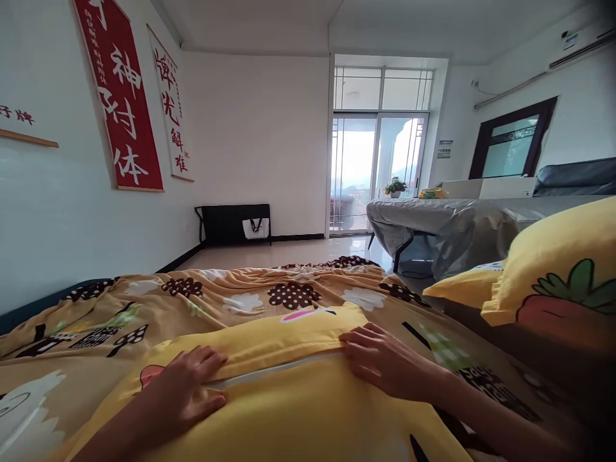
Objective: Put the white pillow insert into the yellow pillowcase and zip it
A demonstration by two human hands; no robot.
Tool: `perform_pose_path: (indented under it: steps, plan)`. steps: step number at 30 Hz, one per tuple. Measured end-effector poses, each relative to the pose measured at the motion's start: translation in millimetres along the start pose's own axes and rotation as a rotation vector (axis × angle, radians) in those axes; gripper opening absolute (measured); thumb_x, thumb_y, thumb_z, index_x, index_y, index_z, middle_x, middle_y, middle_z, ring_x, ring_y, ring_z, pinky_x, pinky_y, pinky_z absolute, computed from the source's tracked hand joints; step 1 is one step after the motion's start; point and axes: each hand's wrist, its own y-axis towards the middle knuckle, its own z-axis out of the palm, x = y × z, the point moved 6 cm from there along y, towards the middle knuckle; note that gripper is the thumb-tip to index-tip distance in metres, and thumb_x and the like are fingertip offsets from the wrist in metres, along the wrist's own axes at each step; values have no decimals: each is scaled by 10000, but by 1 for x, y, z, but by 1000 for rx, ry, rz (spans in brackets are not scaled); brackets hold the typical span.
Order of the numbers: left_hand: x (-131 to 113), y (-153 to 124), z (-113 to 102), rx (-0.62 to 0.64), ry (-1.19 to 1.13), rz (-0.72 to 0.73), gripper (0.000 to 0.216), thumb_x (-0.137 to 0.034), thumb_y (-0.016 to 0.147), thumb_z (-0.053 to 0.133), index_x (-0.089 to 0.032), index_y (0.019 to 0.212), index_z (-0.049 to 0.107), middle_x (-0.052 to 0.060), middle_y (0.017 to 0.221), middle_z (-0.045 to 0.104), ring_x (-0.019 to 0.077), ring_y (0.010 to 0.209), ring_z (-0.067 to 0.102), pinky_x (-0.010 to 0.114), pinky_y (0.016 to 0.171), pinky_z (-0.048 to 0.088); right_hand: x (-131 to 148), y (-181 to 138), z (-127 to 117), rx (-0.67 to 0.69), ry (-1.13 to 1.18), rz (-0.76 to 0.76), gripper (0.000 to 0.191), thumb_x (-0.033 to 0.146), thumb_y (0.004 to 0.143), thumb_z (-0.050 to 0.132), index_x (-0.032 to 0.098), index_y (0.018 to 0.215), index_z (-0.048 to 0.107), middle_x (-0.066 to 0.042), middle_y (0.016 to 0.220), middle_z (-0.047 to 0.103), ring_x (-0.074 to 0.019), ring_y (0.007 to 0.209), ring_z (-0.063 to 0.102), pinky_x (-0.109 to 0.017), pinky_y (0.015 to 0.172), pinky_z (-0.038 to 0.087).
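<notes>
A yellow pillowcase (289,410) with a pink-and-white printed figure on its far part lies across the bed in front of me. A long slit with a pale strip (274,371) runs across it between my hands. My left hand (192,385) rests on the fabric at the slit's left end, its thumb spread away from the fingers. At the right end, my right hand (375,359) has its fingers bent over the pillowcase's edge, gripping the cloth. Whether a pillow fills the case, I cannot tell.
Beneath is a tan patterned blanket (231,289). Yellow cushions (553,256) with a carrot print are at the right. Beyond stands a plastic-covered table (433,212) with a potted plant (395,187). A black folded panel (221,224) leans on the far wall beside a glass door (353,160).
</notes>
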Motion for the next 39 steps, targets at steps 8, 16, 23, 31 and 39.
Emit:
perform_pose_path:
  steps: [8, 16, 23, 31, 39]
  plan:
    - [11, 3, 11, 1, -42, -105, 317, -295, 889, 384, -225, 1020, 664, 66, 1057, 653, 203, 974, 618, 330, 867, 475, -24, -13, 18, -87, -195, 119, 236, 302, 946, 437, 196, 1019, 634, -99, 1168, 621, -244, 999, 584, -423, 863, 427]
    - [22, -13, 7, -319, 192, -247, 390, -162, 848, 257, -165, 982, 624, 123, 1030, 679, 254, 965, 630, 348, 733, 464, -40, -14, 39, -275, -247, 137, 312, 164, 952, 322, 163, 922, 633, -91, 869, 610, -198, 835, 561, -362, 789, 466]
    - [14, -34, 5, -478, 158, -310, 349, -328, 957, 235, -206, 815, 530, 35, 809, 690, 223, 773, 649, 325, 626, 341, -23, -30, 11, -198, -355, -31, 271, 82, 920, 371, 157, 806, 605, -60, 762, 574, -168, 714, 507, -305, 692, 430]
    - [-30, -84, -17, -701, 191, -6, 390, -311, 933, 300, -211, 594, 463, 4, 558, 502, 147, 536, 482, 323, 604, 296, 25, -72, -21, -436, -163, -65, 245, 83, 914, 382, 171, 775, 563, -58, 748, 542, -177, 784, 508, -326, 735, 423]
    - [-35, -112, -17, -918, 202, 110, 272, -251, 877, 410, -232, 644, 549, 35, 650, 616, 178, 682, 612, 315, 667, 483, 40, -65, -10, -432, -220, -44, 170, 270, 897, 499, 178, 757, 530, -70, 798, 571, -206, 836, 495, -383, 799, 429]
